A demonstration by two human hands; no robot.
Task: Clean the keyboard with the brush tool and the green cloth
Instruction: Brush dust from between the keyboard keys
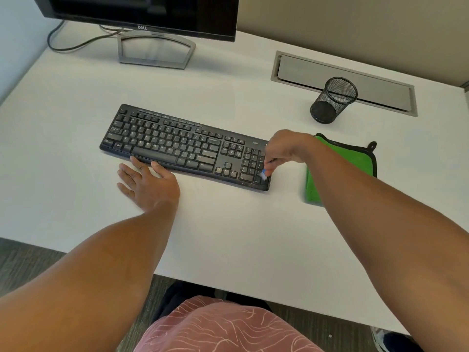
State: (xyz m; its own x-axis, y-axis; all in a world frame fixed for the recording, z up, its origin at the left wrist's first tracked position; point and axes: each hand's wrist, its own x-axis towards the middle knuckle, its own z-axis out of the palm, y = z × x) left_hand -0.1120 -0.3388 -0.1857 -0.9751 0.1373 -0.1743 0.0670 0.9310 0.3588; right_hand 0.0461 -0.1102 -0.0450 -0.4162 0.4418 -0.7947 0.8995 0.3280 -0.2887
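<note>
Fingers of the right hand [281,148] pinch the brush tool [264,174] over the keyboard [177,146] number pad; left hand [149,182] lies flat, steadying; brushing underway, green cloth [337,158] waits right

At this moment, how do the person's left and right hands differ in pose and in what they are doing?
The left hand lies flat with fingers spread on the desk, fingertips at the front edge of the keyboard; the right hand is raised, fingers curled. The left hand holds nothing; the right hand pinches the brush tool, whose tip is on the number pad. The left is near the space bar, the right at the keyboard's right end. Both are bare.
</note>
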